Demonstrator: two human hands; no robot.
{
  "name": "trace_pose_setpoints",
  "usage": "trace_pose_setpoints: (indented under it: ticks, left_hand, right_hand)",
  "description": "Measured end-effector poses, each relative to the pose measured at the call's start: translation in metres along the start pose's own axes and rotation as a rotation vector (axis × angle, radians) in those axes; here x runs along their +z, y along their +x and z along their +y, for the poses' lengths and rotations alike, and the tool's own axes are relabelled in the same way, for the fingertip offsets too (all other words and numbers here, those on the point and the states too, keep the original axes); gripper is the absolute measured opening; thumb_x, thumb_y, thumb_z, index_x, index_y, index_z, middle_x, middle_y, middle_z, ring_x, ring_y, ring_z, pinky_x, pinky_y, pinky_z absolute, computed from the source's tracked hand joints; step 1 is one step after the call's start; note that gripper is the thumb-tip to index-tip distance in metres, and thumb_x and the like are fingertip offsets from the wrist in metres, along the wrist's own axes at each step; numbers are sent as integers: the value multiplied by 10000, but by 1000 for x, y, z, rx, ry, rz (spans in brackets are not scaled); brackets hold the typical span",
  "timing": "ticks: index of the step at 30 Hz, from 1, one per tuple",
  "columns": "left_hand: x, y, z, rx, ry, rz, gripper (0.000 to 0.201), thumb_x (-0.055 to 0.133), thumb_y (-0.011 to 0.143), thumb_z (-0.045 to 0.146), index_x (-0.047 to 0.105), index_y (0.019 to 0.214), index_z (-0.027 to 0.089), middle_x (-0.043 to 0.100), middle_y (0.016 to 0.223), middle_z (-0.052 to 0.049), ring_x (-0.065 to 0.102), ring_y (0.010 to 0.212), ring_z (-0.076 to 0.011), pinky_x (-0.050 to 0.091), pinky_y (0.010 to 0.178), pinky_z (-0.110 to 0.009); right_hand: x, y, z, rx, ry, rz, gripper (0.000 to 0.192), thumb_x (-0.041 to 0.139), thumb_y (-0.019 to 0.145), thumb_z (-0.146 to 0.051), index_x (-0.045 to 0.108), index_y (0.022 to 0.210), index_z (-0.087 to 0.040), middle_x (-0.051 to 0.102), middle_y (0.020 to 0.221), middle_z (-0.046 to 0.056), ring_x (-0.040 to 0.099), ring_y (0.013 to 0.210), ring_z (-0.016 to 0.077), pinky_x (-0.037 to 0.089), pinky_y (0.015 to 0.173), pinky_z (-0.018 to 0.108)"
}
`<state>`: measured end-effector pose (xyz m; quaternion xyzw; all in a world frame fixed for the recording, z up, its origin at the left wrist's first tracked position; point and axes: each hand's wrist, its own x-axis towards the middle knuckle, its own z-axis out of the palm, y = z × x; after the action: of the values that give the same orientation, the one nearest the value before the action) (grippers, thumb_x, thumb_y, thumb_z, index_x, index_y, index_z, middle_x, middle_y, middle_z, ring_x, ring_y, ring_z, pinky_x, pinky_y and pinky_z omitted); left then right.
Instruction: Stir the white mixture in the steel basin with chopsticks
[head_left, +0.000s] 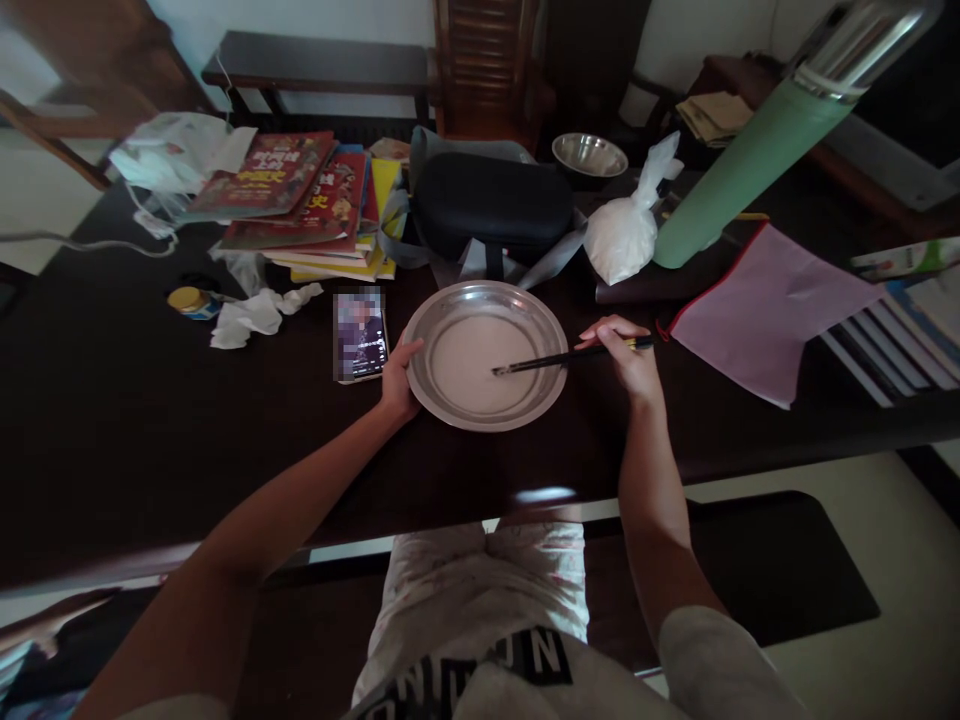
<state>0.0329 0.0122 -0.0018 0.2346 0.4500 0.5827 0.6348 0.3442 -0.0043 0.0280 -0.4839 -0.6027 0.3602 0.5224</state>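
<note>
A wide metal basin (553, 385) sits on the dark table in front of me, with a pale, whitish layer in its bottom that I cannot identify. My left hand (401, 383) grips its left rim, thumb over the edge and fingers mostly hidden outside. Dark chopsticks (551, 360) are held in my right hand (621, 355), to the right of the basin. They slant left across the rim, and their tips, smeared with something pale, reach the whitish layer. A lit phone (361, 335) lies just left of the basin.
Behind the basin are a black case (491, 205), a tied bag of white powder (622, 235) and a tall green thermos (757, 160). Books (277, 180), crumpled tissue (251, 318) and a small yellow-lidded jar (191, 302) are left; a pink folder (765, 310) lies right.
</note>
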Motion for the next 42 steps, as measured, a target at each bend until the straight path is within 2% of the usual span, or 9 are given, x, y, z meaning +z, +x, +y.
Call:
trace_pose_setpoints:
  ticks: [5, 10, 15, 17, 21, 26, 31, 36, 42]
  left_hand:
    - [2, -1, 1, -20, 0, 31, 140, 651, 700, 244, 673, 825, 186, 734, 798, -45, 696, 1089, -306, 589, 950, -383]
    - [3, -1, 2, -9, 19, 10, 334, 648, 692, 269, 694, 1013, 189, 767, 952, -60, 700, 1079, -327, 602, 910, -426]
    - [0, 0, 1, 13, 58, -20, 346, 668, 686, 297, 693, 1013, 187, 769, 1042, -69, 680, 1138, -338, 598, 932, -417]
    - [-1, 0, 1, 15, 60, -28, 373, 678, 686, 300, 692, 1044, 195, 768, 1042, -59, 679, 1140, -333, 594, 941, -415]
    - [-1, 0, 1, 21, 36, -37, 408, 693, 675, 292, 686, 1072, 199, 768, 1014, -61, 682, 1113, -333, 587, 936, -418]
    - [-1, 0, 1, 27, 27, -47, 498, 677, 683, 285, 657, 1175, 208, 761, 1066, -66, 689, 1105, -319, 584, 929, -411]
    - [-2, 1, 0, 23, 29, -44, 461, 682, 690, 285, 669, 1144, 202, 764, 1041, -67, 700, 1071, -335, 590, 900, -421]
    - [0, -1, 2, 22, 39, -19, 461, 660, 695, 275, 676, 1148, 191, 766, 1041, -63, 690, 1104, -325, 587, 925, -418]
    - [-1, -1, 2, 31, 34, -46, 427, 684, 682, 286, 686, 1100, 199, 762, 1070, -74, 683, 1101, -353, 590, 920, -442]
  right_hand:
    - [3, 0, -1, -17, -56, -135, 289, 695, 856, -533, 799, 807, -268, 765, 809, 11, 725, 820, 186, 552, 807, 343]
    - [1, 0, -3, -12, -29, -7, 291, 687, 866, -530, 784, 778, -271, 749, 744, -8, 718, 727, 167, 544, 748, 324]
    - [1, 0, -3, -16, -38, -162, 260, 695, 869, -499, 800, 813, -267, 767, 805, 5, 722, 810, 174, 540, 796, 323]
    - [0, 0, -3, -32, -62, -120, 255, 694, 873, -490, 799, 810, -267, 768, 819, 6, 721, 830, 173, 537, 809, 322]
    - [-3, 1, -3, -8, -12, -21, 273, 687, 875, -500, 779, 769, -266, 740, 736, -14, 712, 709, 158, 539, 734, 315]
    - [1, 1, -5, -13, -66, -167, 295, 688, 860, -534, 797, 806, -265, 767, 815, 17, 720, 820, 190, 553, 806, 349]
    - [-2, 2, -4, -11, -42, 1, 275, 689, 870, -509, 780, 779, -266, 748, 762, -4, 720, 749, 174, 548, 764, 333]
    - [0, 1, -6, -17, -50, -186, 273, 685, 872, -506, 798, 814, -265, 761, 793, 9, 720, 808, 183, 548, 797, 339]
    - [-3, 1, -7, -14, -75, -7, 286, 684, 871, -512, 778, 775, -260, 756, 766, 3, 722, 761, 182, 552, 777, 345]
